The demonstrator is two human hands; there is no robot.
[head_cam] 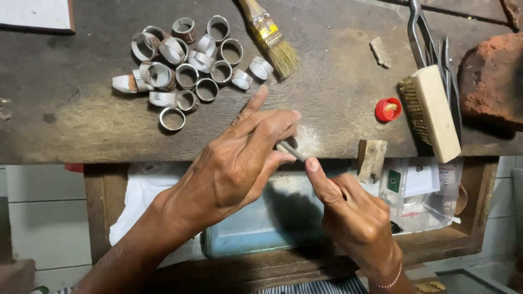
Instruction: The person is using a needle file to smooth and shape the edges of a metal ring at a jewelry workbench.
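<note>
While the left hand pinches a small metal ring against the desk's front edge, the right hand grips a thin file with its tip in the ring. A pile of metal rings lies toward the back left of the desk, a paintbrush just beside it; a wire brush and red cap sit near the right edge.

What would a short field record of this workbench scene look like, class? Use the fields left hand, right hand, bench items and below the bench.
left hand: left hand pinches a metal ring at the bench edge
right hand: right hand holds a thin file against that ring
bench items: pile of metal rings, paintbrush, wire brush, red cap, pliers, brick
below the bench: wooden drawer with plastic bags
</note>
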